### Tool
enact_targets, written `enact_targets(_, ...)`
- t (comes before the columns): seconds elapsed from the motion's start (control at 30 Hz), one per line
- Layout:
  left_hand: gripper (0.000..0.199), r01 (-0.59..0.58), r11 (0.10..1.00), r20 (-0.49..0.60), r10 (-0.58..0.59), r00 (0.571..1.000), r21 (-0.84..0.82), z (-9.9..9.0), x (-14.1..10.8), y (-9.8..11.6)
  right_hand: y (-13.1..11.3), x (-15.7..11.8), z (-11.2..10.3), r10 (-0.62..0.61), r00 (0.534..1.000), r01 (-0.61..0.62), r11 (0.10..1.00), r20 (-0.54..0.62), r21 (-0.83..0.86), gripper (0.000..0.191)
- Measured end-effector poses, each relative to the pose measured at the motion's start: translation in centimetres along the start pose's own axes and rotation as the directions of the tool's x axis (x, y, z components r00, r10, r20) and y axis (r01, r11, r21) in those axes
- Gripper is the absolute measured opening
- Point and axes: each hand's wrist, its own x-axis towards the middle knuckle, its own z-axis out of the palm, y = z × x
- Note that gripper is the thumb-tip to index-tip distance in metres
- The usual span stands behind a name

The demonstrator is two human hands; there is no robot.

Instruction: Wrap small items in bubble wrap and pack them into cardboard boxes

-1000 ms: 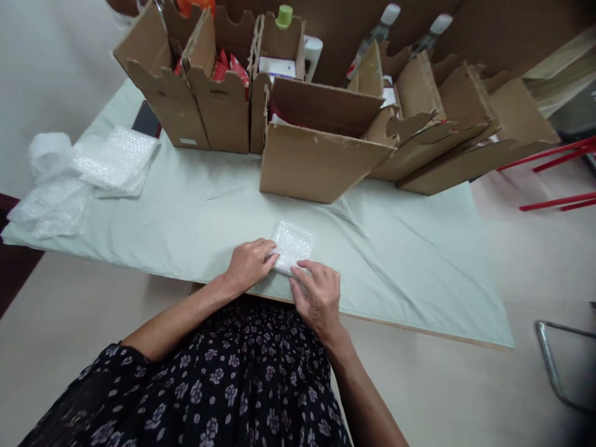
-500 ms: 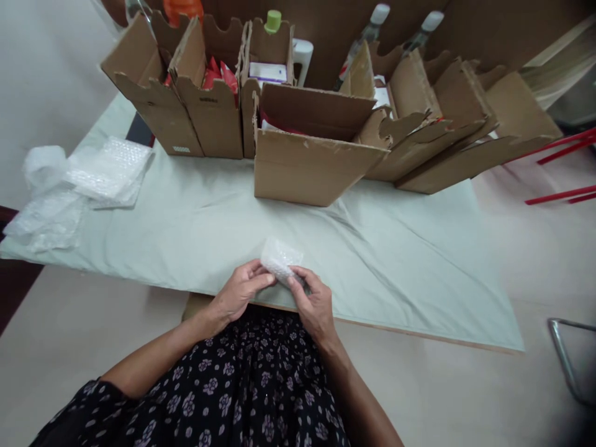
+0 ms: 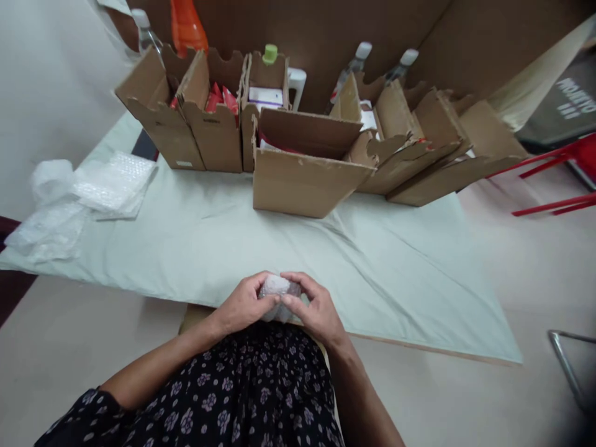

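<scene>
Between my two hands, at the near edge of the table, is a small bundle of bubble wrap (image 3: 278,285). My left hand (image 3: 246,302) grips its left side, with the thumb across the front. On the right side, my right hand (image 3: 315,305) closes round it with the thumb near the left one. Something darker shows through the wrap on the right, but I cannot make out what it is. The underside of the bundle is partly hidden by my thumbs.
Several cardboard boxes (image 3: 307,186) stand along the back of the cloth-covered table (image 3: 195,248). Loose bubble wrap sheets (image 3: 114,183) lie at the left end. Bottles (image 3: 356,65) stand behind the boxes. A red stool frame (image 3: 549,208) is on the right.
Both hands have drawn the bubble wrap nearer to my body and turned it. The loose flap that stuck up is now folded into a compact bundle. The view has tilted up slightly.
</scene>
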Motion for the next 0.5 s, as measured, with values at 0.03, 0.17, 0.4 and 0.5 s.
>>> enact_targets(0.03,0.020,-0.018,0.996,-0.028,0.021,0.999,0.084,0.1,0.1,0.1,-0.1,0.0,0.4,-0.006,1.000,0.005,1.000,-0.014,-0.018,0.029)
enact_targets(0.17,0.023,-0.046,0.989,0.002,0.046,0.999,0.143,0.2,0.6,0.5,-0.3,0.0,1.2,-0.074,0.985,0.068,0.997,-0.157,-0.042,0.013)
enact_targets(0.4,0.025,-0.037,0.986,0.173,0.009,0.985,0.160,-0.8,1.6,1.0,-1.4,0.5,-1.4,-0.107,0.994,0.105,0.987,-0.014,-0.124,0.027)
enact_targets(0.5,0.021,-0.131,0.904,0.214,0.045,0.976,0.407,-1.1,2.5,0.7,-2.2,1.0,-2.7,-0.070,0.986,0.112,0.951,0.153,-0.289,0.040)
